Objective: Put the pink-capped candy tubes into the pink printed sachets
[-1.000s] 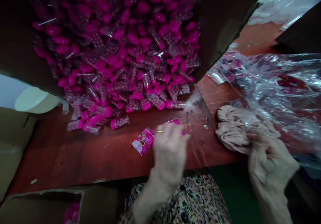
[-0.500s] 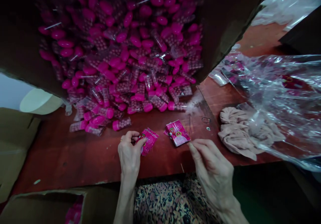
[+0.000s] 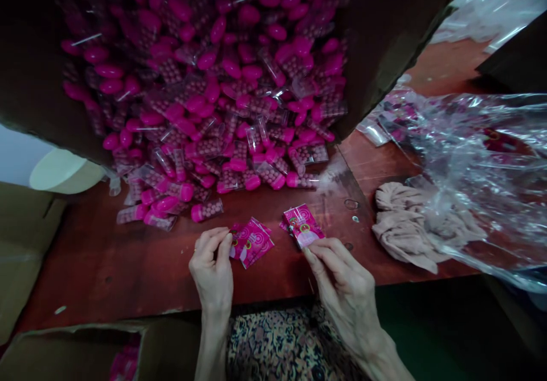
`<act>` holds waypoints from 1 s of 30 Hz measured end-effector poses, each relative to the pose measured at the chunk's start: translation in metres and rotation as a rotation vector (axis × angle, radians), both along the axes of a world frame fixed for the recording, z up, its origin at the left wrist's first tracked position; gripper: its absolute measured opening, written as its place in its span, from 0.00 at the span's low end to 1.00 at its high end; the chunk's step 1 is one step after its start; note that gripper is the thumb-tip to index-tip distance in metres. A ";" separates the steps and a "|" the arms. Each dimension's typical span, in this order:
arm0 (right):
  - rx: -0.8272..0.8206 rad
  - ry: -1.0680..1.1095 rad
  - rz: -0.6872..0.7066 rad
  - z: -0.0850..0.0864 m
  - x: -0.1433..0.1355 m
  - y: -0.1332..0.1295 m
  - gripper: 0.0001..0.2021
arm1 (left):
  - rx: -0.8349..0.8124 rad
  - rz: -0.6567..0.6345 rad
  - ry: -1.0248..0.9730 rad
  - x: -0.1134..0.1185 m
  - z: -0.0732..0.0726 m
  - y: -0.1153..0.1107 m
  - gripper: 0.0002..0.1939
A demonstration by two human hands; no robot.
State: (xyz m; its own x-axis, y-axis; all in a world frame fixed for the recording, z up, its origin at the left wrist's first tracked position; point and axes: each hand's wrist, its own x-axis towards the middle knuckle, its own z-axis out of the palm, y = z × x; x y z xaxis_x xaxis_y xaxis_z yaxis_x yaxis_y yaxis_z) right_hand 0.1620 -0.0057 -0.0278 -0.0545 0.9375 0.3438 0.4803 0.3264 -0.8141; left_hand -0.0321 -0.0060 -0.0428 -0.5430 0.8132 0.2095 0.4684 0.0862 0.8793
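Pinching fanned cards (image 3: 255, 242) with left hand (image 3: 212, 267), card stack (image 3: 303, 222) with right hand (image 3: 348, 290), near front edge of tabletop (image 3: 145, 273). Already split two ways, with tubes (image 3: 231, 69) behind lying loose.

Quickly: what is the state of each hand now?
Left hand: closed, pinching a pink packet by its edge.
Right hand: closed at the right packet pile, lower edge; firm grip cannot be told.

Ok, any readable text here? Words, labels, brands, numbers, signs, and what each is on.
Readable: none.
Fanned pink printed packets: pale, lettering-like print, too small and blurred to read.
Stacked pink printed packets: print likewise illegible.
Red printed patch at the clear plastic bag: yellowish mark, too blurred to read.
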 end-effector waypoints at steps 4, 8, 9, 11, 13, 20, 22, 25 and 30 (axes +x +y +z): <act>-0.177 0.142 0.074 0.007 -0.013 0.002 0.07 | 0.051 0.172 -0.352 0.011 0.020 -0.008 0.02; -0.359 0.324 0.165 0.012 -0.037 0.009 0.14 | 0.095 0.243 -0.763 0.032 0.039 -0.012 0.06; -0.406 0.368 0.209 0.012 -0.043 0.010 0.13 | 0.086 0.248 -0.816 0.036 0.041 -0.012 0.06; -0.475 0.437 0.275 0.012 -0.050 0.012 0.06 | 0.042 0.212 -0.899 0.039 0.044 -0.013 0.08; -0.500 0.449 0.287 0.011 -0.053 0.013 0.11 | -0.024 0.077 -0.976 0.037 0.044 -0.014 0.11; -0.436 0.237 0.370 0.007 -0.047 0.007 0.07 | -0.148 -0.220 -0.832 0.021 0.036 -0.010 0.03; -0.406 0.225 0.364 0.009 -0.048 0.007 0.06 | -0.114 -0.165 -0.779 0.023 0.032 -0.008 0.03; -0.426 0.240 0.356 0.011 -0.051 0.006 0.04 | -0.065 -0.074 -0.831 0.029 0.029 -0.007 0.03; -0.549 0.321 0.316 0.008 -0.059 0.000 0.02 | -0.048 0.034 -0.991 0.034 0.030 -0.006 0.10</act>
State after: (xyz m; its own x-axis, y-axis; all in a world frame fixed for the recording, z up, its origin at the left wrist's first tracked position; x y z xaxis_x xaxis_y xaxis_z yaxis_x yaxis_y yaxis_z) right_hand 0.1026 -0.0054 -0.0196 -0.3281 0.9358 -0.1292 0.1388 -0.0876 -0.9864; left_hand 0.0016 -0.0125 -0.0123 -0.4784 0.7894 -0.3847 -0.4798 0.1320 0.8674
